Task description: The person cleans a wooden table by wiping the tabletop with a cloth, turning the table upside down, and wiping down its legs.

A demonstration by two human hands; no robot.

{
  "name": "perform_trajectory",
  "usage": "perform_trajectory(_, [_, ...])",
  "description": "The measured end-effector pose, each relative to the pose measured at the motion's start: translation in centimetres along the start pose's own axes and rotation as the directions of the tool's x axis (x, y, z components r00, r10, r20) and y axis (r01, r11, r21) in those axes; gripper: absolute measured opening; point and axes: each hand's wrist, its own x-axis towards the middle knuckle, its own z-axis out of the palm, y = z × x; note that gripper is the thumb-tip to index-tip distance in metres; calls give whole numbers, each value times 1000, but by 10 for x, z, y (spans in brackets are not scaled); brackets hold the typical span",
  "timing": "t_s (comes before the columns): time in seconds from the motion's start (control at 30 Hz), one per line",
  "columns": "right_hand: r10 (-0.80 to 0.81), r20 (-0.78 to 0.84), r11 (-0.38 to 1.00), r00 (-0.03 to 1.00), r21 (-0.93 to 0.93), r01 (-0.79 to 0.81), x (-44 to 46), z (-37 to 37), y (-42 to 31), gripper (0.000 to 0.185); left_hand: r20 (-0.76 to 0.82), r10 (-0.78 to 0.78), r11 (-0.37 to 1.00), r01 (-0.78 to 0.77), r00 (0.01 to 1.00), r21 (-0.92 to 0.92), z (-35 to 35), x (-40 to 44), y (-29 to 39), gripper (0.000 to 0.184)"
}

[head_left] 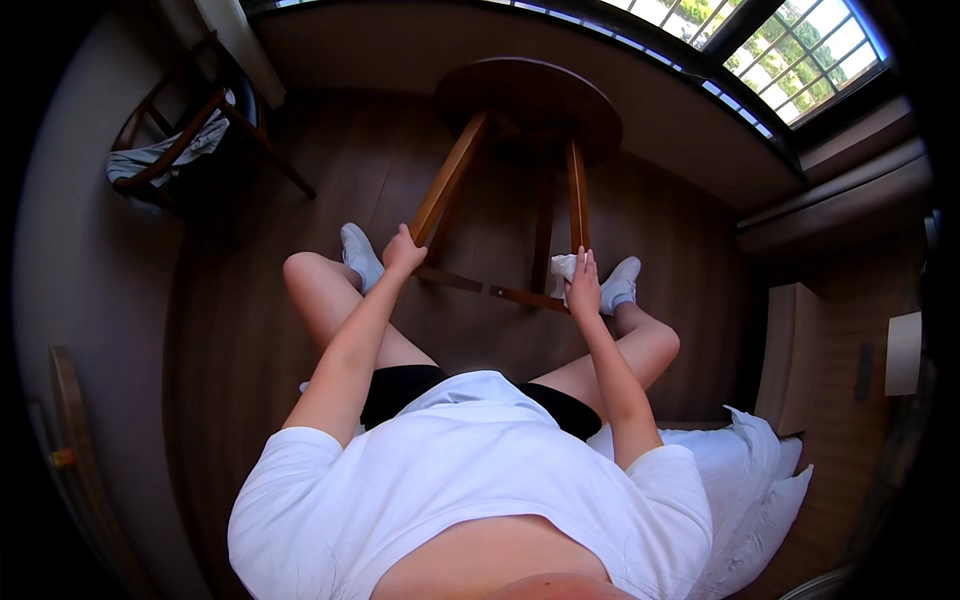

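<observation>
A round dark wooden table [530,85] lies tipped over in front of me, its legs pointing toward me. My left hand [405,252] is closed around the end of its left leg [452,175]. At the right leg [577,195], my right hand [583,287] presses a crumpled white cloth [562,268] to the wood near the leg's end. The palm side of that hand is hidden. Between my feet, low wooden crosspieces [530,298] of the table show close to the floor.
A wooden chair [175,140] with grey fabric on it stands at the far left. White bedding or fabric [745,490] lies at my right side. Behind the table is a wall under a barred window [800,55]. A light box-like piece of furniture [790,345] stands on the right.
</observation>
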Motion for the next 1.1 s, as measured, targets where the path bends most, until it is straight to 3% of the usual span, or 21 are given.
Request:
perform_trajectory(0.1, [10, -11, 999, 1000, -44, -11, 13, 0, -5, 80, -16, 8, 1000, -8, 1000, 0, 1, 0, 0, 41])
perform_trajectory(0.5, [40, -79, 976, 996, -209, -56, 79, 39, 4, 51, -23, 8, 1000, -8, 1000, 1, 0, -1, 1, 41])
perform_trajectory(0.57, [13, -34, 934, 999, -355, -24, 71, 38, 2, 49, -27, 22, 1000, -22, 999, -15, 3, 0, -1, 40])
perform_trajectory(0.73, [33, -24, 933, 999, -357, -39, 46, 28, -21, 34, -34, 19, 999, -20, 999, -30, 0, -4, 2, 40])
perform_trajectory(0.8, [23, 134, 934, 991, -357, 26, 38, 14, -35, 30, -35, 18, 999, -19, 999, -31, 0, -3, 2, 40])
perform_trajectory(0.83, [25, 134, 933, 991, -358, 25, 36, 10, -41, 30, -38, 19, 999, -20, 999, -34, 0, -3, 1, 40])
perform_trajectory(0.9, [-119, 47, 993, 992, 24, 118, 35, 0, -56, 34, -39, 21, 999, -22, 999, -38, 1, -4, 0, 40])
perform_trajectory(0.97, [-135, 27, 941, 990, 318, 119, 41, -8, -79, 38, -33, 21, 999, -22, 999, -35, 0, -3, 1, 41])
perform_trajectory(1.03, [-154, 74, 821, 985, 565, 86, 54, 10, -91, 36, -45, 31, 998, -33, 999, -48, 1, -3, 0, 41])
perform_trajectory(1.1, [-107, 228, 614, 968, 781, -116, 72, 44, -104, 36, -57, 34, 998, -37, 998, -55, 0, -1, -2, 42])
